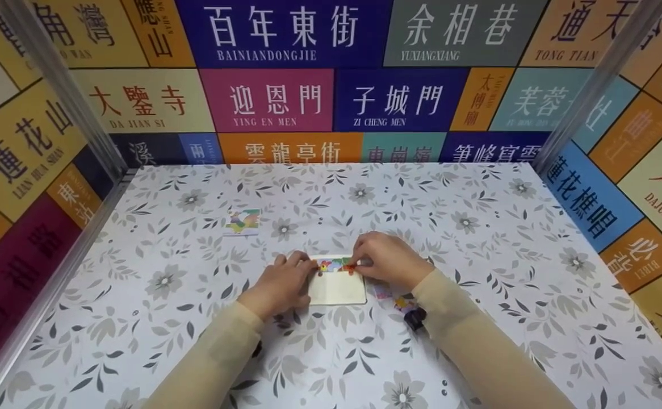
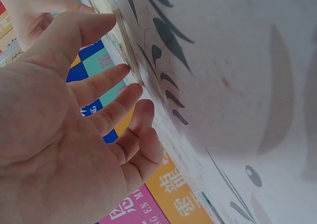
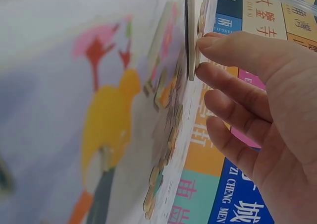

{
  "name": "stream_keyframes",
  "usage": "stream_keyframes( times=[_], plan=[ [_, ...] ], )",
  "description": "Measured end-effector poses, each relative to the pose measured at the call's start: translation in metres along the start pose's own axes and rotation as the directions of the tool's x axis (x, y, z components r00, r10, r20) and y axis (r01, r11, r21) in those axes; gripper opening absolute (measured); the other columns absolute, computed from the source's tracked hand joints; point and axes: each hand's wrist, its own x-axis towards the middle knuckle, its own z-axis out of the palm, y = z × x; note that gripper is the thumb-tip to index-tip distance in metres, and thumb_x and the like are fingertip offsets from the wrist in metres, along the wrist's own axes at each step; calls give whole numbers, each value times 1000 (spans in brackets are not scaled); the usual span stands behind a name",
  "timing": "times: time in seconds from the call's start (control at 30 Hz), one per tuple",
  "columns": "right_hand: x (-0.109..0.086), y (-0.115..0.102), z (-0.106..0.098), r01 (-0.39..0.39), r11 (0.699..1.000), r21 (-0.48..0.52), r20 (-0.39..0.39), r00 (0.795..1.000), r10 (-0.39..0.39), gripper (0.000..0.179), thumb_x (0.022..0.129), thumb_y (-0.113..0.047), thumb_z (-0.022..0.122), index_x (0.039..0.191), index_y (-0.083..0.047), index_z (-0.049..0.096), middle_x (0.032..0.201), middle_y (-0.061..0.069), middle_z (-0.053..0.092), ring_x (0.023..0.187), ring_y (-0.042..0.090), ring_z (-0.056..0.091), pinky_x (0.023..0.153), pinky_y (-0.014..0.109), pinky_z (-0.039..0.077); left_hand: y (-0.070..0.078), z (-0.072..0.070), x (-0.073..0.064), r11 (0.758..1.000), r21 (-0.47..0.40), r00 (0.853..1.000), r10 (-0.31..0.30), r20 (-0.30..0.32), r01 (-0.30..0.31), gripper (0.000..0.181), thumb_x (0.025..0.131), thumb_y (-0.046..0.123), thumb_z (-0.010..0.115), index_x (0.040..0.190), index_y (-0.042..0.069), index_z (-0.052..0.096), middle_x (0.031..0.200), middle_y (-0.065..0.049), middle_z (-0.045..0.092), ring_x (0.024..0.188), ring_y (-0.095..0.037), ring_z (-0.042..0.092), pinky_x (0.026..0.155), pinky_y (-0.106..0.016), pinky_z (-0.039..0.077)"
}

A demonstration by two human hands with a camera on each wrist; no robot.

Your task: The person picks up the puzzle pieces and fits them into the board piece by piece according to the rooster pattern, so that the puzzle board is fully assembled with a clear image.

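A pale puzzle tray (image 1: 338, 291) lies between the hands, with a short row of colorful jigsaw pieces (image 1: 331, 265) along its far edge. My left hand (image 1: 283, 284) rests at the tray's left side, fingertips at the far corner and thumb lower down. In the left wrist view its thumb (image 2: 101, 28) and two fingers reach the tray's edge, the other fingers loosely bent. My right hand (image 1: 390, 257) pinches a red and green puzzle piece at the far right corner with thumb and index finger; its other fingers are loosely bent in the right wrist view (image 3: 242, 100).
Farther off at the left lies a colorful puzzle section (image 1: 242, 222). Loose puzzle pieces (image 1: 402, 304) lie beside the right wrist, also lined up in the right wrist view (image 3: 166, 164). A flowered cloth (image 1: 285, 352) covers the table; printed panels (image 1: 274, 99) enclose its far side.
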Motion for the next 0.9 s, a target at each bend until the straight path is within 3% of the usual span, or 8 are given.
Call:
stream_keyframes(
  times=[0.4,0.67,0.9],
  plan=[
    [4,-4,0,-32,999,-13,20,999,32,12,92,-20,77,102,-22,84,101,-7,68,92,12,62,85,34,54,-1,0,-1,1000,-8,1000,3,3,-3,72,83,19,81,149,12,52,150,-11,47,126,-38,48,101,-55,47],
    [4,-5,3,17,999,-31,6,1000,-17,10,90,-20,80,100,-19,84,102,-4,70,92,15,64,84,35,56,-3,4,-2,998,27,996,66,-61,-64,59,86,20,81,139,12,58,142,-13,50,112,-41,51,89,-57,52],
    [3,-4,3,15,999,-31,1,1000,-15,12,90,-20,80,101,-20,84,101,-5,69,92,14,63,85,35,55,-2,3,-1,999,29,999,36,-29,-35,62,85,20,80,143,15,58,144,-11,49,116,-39,50,93,-55,51]
  ],
)
